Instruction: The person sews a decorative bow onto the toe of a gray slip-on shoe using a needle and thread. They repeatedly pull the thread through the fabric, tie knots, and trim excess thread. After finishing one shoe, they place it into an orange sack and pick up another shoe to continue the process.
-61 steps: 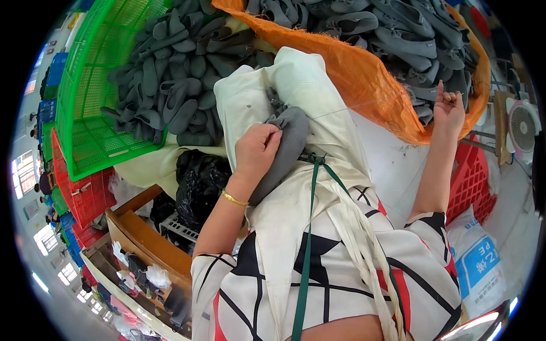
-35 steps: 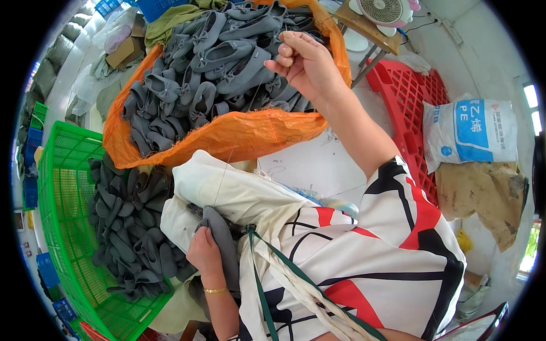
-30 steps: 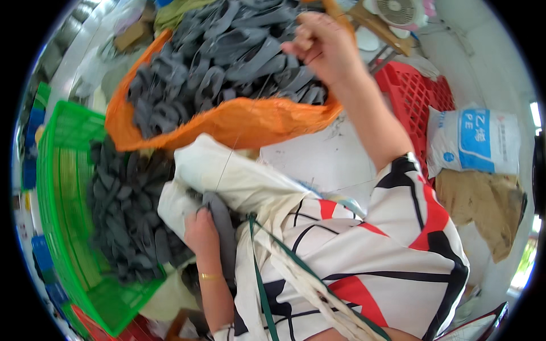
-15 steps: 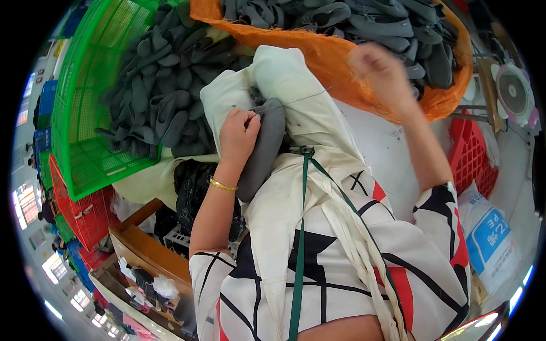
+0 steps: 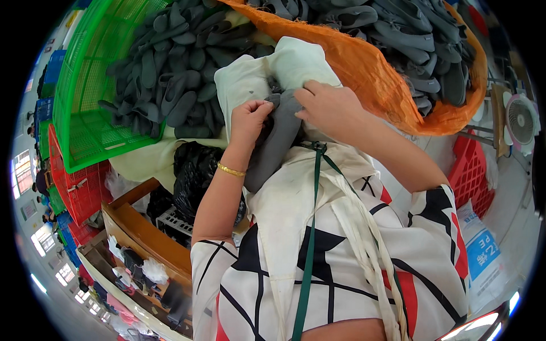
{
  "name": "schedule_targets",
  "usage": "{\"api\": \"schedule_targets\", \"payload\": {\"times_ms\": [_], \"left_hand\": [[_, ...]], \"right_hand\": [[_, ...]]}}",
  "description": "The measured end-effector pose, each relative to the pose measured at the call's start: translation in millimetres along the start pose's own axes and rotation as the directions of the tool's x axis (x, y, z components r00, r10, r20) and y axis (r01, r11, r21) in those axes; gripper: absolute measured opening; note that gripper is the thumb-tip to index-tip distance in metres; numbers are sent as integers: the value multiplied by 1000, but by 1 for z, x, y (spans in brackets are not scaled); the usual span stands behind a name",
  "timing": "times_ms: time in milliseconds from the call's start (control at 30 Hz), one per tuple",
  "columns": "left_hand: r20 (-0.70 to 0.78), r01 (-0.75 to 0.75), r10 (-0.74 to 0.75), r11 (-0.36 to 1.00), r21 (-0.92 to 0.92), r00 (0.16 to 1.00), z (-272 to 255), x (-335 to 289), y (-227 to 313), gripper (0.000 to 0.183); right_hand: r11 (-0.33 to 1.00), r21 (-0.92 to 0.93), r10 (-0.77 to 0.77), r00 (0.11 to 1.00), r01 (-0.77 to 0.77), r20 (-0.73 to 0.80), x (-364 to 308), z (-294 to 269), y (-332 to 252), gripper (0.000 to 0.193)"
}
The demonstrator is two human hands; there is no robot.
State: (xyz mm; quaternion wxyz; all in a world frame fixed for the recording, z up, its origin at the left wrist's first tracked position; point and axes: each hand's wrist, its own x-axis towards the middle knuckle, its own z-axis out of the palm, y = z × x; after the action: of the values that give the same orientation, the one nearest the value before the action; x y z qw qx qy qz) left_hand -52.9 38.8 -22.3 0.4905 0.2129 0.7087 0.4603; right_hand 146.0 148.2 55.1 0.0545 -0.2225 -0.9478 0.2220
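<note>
A dark grey cloth shoe (image 5: 275, 139) lies slanting across my lap, on the off-white apron. With thumb and fingers pinched, my left hand (image 5: 248, 120) grips its upper edge. My right hand (image 5: 329, 108) is bent over the same end of the shoe from the other side, fingertips closed against its edge. What those fingertips pinch is too small to make out. Ahead on the left, a green plastic basket (image 5: 77, 125) lies tipped, with a heap of similar grey shoes (image 5: 182, 74) at its mouth. More grey shoes (image 5: 404, 40) fill an orange woven sack (image 5: 364, 65) ahead on the right.
Left of my lap are a black plastic bag (image 5: 196, 170) and a wooden drawer unit (image 5: 145, 227) holding odds and ends. Red crates (image 5: 74, 176) stand behind it. To my right are a red plastic basket (image 5: 472, 170), a white-and-blue sack (image 5: 480, 250) and a fan (image 5: 518, 120).
My right hand has come down from beside the orange sack to the shoe. A thin thread stretching rightward from the shoe earlier no longer shows. My left hand keeps its grip.
</note>
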Motion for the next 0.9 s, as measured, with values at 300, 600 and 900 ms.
{"api": "schedule_targets", "payload": {"times_ms": [300, 600, 900], "left_hand": [[54, 24, -17, 991, -130, 998, 4, 0, 6, 13], [76, 79, -67, 983, -166, 995, 4, -2, 5, 12], [98, 137, -119, 970, -200, 988, 5, -4, 6, 10]], "right_hand": [[998, 6, 52, 820, -68, 570, -29, 40, 7, 35], [982, 174, 57, 995, -71, 85, -3, -3, 0, 27], [997, -42, 64, 993, -60, 104, 27, 20, 7, 24]]}}
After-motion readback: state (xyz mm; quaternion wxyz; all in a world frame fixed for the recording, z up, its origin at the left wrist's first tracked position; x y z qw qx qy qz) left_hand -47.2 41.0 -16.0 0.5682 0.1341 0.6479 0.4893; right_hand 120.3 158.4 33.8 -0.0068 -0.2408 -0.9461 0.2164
